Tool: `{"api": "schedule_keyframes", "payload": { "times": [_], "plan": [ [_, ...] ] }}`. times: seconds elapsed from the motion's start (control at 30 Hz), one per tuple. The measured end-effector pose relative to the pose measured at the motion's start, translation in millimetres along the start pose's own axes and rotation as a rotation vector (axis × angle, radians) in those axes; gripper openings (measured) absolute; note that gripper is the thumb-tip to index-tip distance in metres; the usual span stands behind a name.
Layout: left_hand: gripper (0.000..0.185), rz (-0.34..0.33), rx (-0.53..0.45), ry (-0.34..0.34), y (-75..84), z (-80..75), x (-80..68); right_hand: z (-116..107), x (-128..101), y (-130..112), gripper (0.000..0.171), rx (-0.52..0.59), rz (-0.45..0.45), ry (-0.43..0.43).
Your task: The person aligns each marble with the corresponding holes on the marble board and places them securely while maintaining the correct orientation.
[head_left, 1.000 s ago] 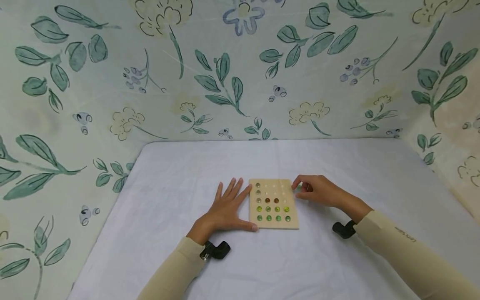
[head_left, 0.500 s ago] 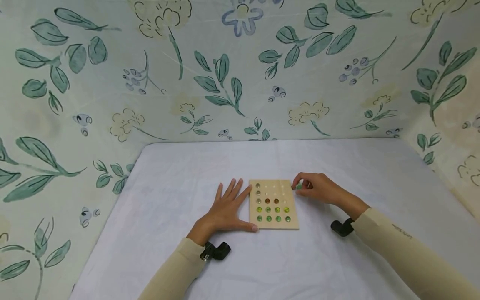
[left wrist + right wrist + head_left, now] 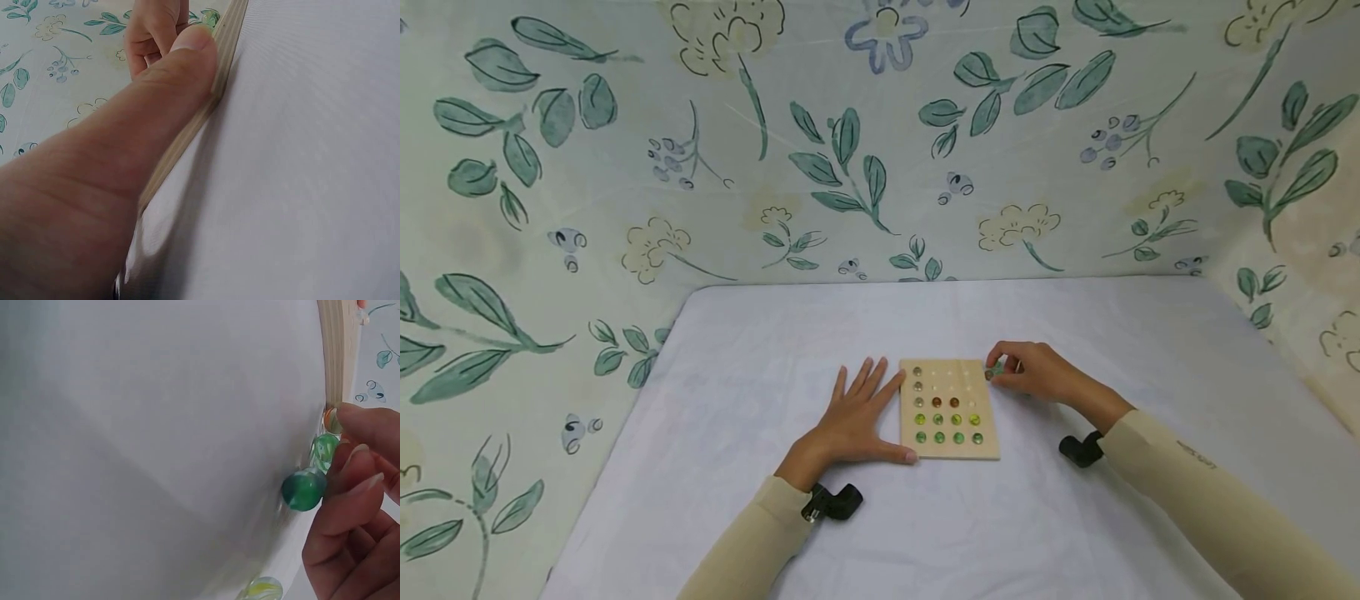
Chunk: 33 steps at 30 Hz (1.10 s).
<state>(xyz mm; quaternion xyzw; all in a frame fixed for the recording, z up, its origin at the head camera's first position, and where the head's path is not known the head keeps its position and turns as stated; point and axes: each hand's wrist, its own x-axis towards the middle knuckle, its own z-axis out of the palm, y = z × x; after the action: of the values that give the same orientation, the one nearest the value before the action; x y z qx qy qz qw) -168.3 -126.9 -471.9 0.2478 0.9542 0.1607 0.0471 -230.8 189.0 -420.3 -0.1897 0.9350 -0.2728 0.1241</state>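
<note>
A square wooden board lies flat in the head view, with rows of glass marbles in its pits. Green marbles fill the near row, with yellow-green ones behind. Two brown marbles and a left column of clear ones also show. My left hand, fingers spread, touches the board's left edge and near corner. At the far right edge, my right hand pinches an orange-and-clear marble. A green marble and a dark green one sit at its curled fingers.
In the right wrist view, a clear marble with yellow swirls shows at the bottom; what supports it cannot be told. White cloth covers the table. Behind it hangs a flowered backdrop. Each wrist wears a black camera.
My right hand has shifted slightly up and left along the board's right edge. A brownish marble now shows at its fingertips. The left hand and board have stayed put.
</note>
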Motion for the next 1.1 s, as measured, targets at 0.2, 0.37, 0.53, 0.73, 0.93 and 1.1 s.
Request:
{"api": "schedule_keyframes", "payload": {
  "times": [0.2, 0.37, 0.53, 0.73, 0.93, 1.1],
  "plan": [
    [0.122, 0.001, 0.001, -0.001, 0.8, -0.3, -0.1, -0.9, 2.3, 1.4, 0.018, -0.013, -0.008, -0.014],
    [0.122, -0.005, -0.006, -0.006, 2.3, -2.0, -0.9, 0.7, 4.1, 3.1, 0.017, -0.018, 0.002, -0.017],
    [0.122, -0.005, -0.009, -0.005, 2.1, -1.8, -0.7, 1.7, 6.3, 5.6, 0.017, -0.032, 0.010, -0.023],
    [0.122, -0.003, -0.005, -0.002, 1.7, -1.5, -0.8, 0.6, 8.6, 6.5, 0.014, -0.047, 0.007, -0.032],
    [0.121, -0.001, -0.008, -0.002, 2.4, -3.3, -1.5, -0.5, 10.1, 5.3, 0.011, -0.050, -0.010, -0.040],
    [0.121, 0.001, -0.002, -0.008, 2.1, -3.6, -1.2, -2.4, 9.8, 3.6, 0.011, -0.031, -0.016, -0.056]
  ]
}}
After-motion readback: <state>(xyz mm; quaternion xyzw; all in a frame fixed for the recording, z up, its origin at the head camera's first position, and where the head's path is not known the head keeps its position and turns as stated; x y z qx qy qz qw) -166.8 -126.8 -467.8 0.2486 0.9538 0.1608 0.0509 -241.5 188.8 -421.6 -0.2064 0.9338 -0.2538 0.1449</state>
